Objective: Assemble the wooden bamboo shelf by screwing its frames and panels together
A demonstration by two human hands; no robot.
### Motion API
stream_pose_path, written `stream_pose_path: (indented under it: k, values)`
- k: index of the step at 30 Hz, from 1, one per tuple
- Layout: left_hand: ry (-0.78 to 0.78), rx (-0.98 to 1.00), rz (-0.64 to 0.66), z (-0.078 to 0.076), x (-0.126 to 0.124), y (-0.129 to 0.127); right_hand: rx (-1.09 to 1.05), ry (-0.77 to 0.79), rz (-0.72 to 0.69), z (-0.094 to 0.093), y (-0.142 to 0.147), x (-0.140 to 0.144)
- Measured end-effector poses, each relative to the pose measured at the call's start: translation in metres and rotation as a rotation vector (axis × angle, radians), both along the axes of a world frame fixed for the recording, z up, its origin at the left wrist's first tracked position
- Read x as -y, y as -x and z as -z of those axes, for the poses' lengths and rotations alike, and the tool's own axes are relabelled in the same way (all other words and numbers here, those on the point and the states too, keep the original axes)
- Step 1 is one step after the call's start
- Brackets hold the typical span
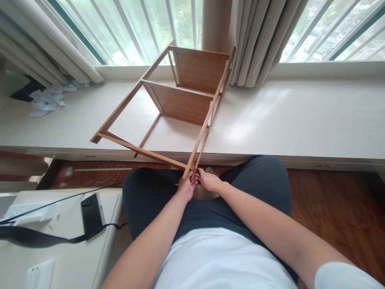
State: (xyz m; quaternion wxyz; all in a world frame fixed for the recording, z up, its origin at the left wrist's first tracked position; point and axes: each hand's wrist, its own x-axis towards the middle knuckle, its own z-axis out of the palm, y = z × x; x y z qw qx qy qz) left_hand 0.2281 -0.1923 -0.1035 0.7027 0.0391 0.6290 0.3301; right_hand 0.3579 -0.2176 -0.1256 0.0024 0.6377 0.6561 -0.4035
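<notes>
A wooden shelf rack (pixel 189 105) with two brown panels lies on its side over the white window ledge, one corner reaching out over my lap. My left hand (pixel 187 188) is closed around the end of a leg at that near corner. Close beside it, my right hand (pixel 210 180) is pinched at the same joint, fingertips almost touching those of the left. Something small and dark shows between the fingers, too little of it to name.
On the left, a white table (pixel 72 261) bears a phone (pixel 92 214), a black strap (pixel 39 237) and a white power strip (pixel 39 275). Crumpled paper (pixel 49 100) lies on the ledge (pixel 315 116). A curtain (pixel 255 40) hangs beside the rack's far end.
</notes>
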Motion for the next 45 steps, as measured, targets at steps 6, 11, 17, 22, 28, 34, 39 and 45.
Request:
stream_pose_path:
  k: [6, 11, 17, 22, 28, 34, 39, 45]
  values:
    - [0.0, 0.002, 0.009, 0.002, 0.0, 0.001, 0.02, -0.016, -0.01, 0.0, 0.001, -0.001]
    - [-0.008, 0.009, 0.002, 0.006, 0.001, 0.001, 0.089, -0.037, -0.069, 0.0, 0.002, -0.001]
    - [-0.005, 0.001, 0.013, 0.006, 0.0, 0.001, 0.185, -0.062, -0.101, -0.003, 0.007, -0.001]
    - [-0.007, 0.009, 0.027, 0.007, 0.0, 0.002, 0.2, -0.055, -0.075, -0.01, 0.007, -0.004]
    - [-0.024, 0.004, 0.031, 0.006, 0.001, 0.001, 0.231, -0.03, -0.013, -0.015, 0.01, -0.012]
    - [-0.034, -0.005, 0.047, 0.004, 0.001, 0.001, 0.248, 0.008, 0.008, -0.022, 0.014, -0.016]
    - [-0.038, -0.004, 0.058, 0.006, 0.002, 0.001, 0.27, 0.009, 0.014, -0.026, 0.015, -0.016]
    - [-0.097, 0.006, 0.054, 0.007, 0.004, -0.003, 0.27, -0.059, 0.002, -0.031, 0.015, -0.013]
